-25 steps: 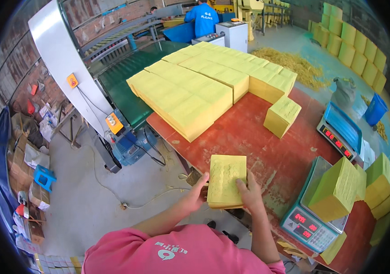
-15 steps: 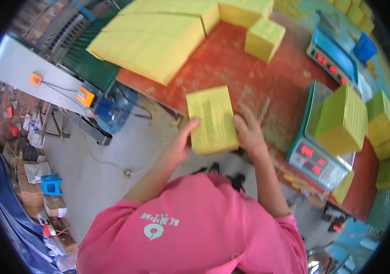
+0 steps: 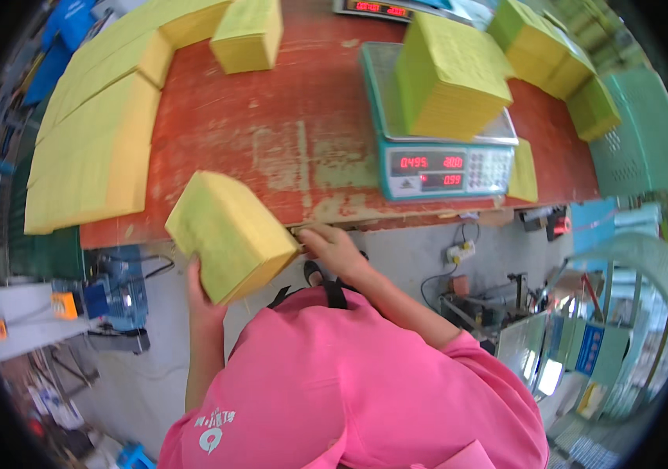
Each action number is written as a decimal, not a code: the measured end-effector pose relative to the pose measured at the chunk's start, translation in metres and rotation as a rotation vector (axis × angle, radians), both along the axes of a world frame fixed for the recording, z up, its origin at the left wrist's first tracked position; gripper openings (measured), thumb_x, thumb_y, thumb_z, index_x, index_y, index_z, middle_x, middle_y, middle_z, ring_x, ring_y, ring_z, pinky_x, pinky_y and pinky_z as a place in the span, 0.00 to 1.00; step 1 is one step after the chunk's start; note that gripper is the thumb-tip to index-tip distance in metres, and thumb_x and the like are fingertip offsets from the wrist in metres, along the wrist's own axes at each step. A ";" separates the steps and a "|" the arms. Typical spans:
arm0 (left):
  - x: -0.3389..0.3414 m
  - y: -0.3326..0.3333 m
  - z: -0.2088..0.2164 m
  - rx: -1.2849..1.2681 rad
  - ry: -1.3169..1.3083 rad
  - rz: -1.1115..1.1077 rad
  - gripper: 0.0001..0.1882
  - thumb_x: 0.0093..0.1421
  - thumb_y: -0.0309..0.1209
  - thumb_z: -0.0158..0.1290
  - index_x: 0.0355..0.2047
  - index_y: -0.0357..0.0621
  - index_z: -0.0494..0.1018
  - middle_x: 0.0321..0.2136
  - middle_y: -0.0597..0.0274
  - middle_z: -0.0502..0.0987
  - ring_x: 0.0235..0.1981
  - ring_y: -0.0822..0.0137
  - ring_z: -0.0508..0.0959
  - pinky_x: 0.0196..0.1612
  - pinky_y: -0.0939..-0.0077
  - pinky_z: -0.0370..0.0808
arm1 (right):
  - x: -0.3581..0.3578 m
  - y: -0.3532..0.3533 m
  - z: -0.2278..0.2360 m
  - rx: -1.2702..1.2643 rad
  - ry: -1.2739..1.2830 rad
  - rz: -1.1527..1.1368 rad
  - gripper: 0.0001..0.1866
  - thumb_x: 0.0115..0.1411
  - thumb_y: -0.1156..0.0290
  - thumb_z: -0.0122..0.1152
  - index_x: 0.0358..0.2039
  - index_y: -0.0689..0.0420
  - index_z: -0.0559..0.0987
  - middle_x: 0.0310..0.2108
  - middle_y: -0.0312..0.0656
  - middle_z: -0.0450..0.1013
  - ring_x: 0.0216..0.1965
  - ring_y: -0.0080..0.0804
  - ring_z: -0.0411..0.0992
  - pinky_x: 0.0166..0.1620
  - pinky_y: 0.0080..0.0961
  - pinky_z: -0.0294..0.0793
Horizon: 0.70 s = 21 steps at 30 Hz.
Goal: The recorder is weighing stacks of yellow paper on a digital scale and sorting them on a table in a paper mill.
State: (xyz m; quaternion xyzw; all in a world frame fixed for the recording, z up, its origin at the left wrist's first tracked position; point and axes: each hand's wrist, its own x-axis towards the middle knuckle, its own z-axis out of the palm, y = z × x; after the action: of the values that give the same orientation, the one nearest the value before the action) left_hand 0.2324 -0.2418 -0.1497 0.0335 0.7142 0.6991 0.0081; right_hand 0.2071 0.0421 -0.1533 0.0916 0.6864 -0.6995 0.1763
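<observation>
Tilted at the near edge of the red table (image 3: 217,133), a thick block-shaped stack of yellow paper (image 3: 232,238) is off the tabletop, between my two hands. My left hand (image 3: 207,291) grips its lower left side, with some fingers hidden behind it. At its right corner is my right hand (image 3: 330,248), fingers bent and fingertips against the edge. A teal digital scale (image 3: 443,168) with lit red digits stands right of my hands, bearing another tall yellow paper stack (image 3: 455,78).
Rows of yellow paper stacks (image 3: 95,156) line the table's left side, with a single stack (image 3: 248,39) beside them. More stacks (image 3: 541,51) sit at the right, near a green perforated panel (image 3: 639,133). A second scale (image 3: 381,9) is at the back. A power strip (image 3: 461,252) hangs below the table edge.
My body and view have turned right, bringing the scale nearer the middle. The held stack has tipped from flat to slanted, and my right hand has shifted to its right corner.
</observation>
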 end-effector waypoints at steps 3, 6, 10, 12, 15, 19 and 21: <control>0.001 0.019 0.021 -0.385 0.308 -0.054 0.28 0.70 0.46 0.39 0.62 0.40 0.60 0.59 0.53 0.68 0.57 0.60 0.71 0.59 0.62 0.71 | -0.003 0.001 0.031 -0.228 -0.175 0.020 0.24 0.66 0.54 0.52 0.49 0.63 0.77 0.38 0.41 0.76 0.39 0.27 0.73 0.42 0.28 0.73; -0.006 0.039 0.060 0.674 -0.504 0.018 0.29 0.70 0.46 0.40 0.63 0.40 0.58 0.59 0.52 0.68 0.58 0.60 0.71 0.59 0.63 0.71 | -0.006 0.007 0.037 -0.273 -0.128 0.105 0.25 0.66 0.54 0.51 0.52 0.63 0.75 0.42 0.44 0.76 0.44 0.29 0.73 0.46 0.29 0.72; -0.027 0.046 0.094 0.356 -0.340 -0.133 0.30 0.70 0.49 0.37 0.65 0.43 0.59 0.61 0.56 0.68 0.59 0.60 0.70 0.60 0.62 0.69 | -0.017 0.032 0.065 -0.123 0.183 0.123 0.25 0.66 0.55 0.52 0.52 0.66 0.74 0.43 0.50 0.77 0.46 0.35 0.74 0.49 0.30 0.71; -0.045 0.081 0.142 0.615 -0.424 -0.115 0.30 0.70 0.48 0.37 0.65 0.43 0.59 0.60 0.57 0.68 0.58 0.62 0.71 0.60 0.64 0.69 | -0.022 0.061 0.106 -0.090 0.236 0.090 0.25 0.66 0.56 0.52 0.52 0.66 0.74 0.42 0.51 0.76 0.45 0.36 0.74 0.49 0.30 0.71; -0.083 0.135 0.203 0.487 -0.306 -0.289 0.28 0.71 0.44 0.39 0.66 0.42 0.58 0.62 0.54 0.66 0.60 0.63 0.70 0.61 0.65 0.68 | -0.035 0.122 0.168 0.000 0.341 0.004 0.23 0.66 0.58 0.53 0.51 0.66 0.74 0.42 0.51 0.76 0.45 0.35 0.74 0.49 0.31 0.72; -0.140 0.201 0.253 -0.040 0.433 -0.403 0.29 0.68 0.34 0.47 0.66 0.40 0.57 0.65 0.52 0.61 0.64 0.61 0.65 0.63 0.62 0.65 | -0.067 0.196 0.243 -0.013 0.430 -0.048 0.25 0.67 0.55 0.52 0.50 0.66 0.75 0.32 0.41 0.76 0.29 0.24 0.72 0.33 0.26 0.75; -0.182 0.250 0.273 0.187 0.357 -0.462 0.33 0.64 0.39 0.54 0.66 0.42 0.59 0.64 0.52 0.62 0.65 0.59 0.63 0.62 0.61 0.65 | -0.086 0.233 0.264 -0.002 0.516 -0.135 0.23 0.66 0.55 0.52 0.47 0.64 0.77 0.33 0.41 0.76 0.29 0.27 0.74 0.30 0.26 0.77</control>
State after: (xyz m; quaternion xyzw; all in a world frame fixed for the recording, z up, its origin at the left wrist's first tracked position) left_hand 0.0508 0.0086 0.1234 0.3180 0.6105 0.7244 0.0378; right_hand 0.1211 0.2754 0.1110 -0.0444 0.7005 -0.7105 -0.0514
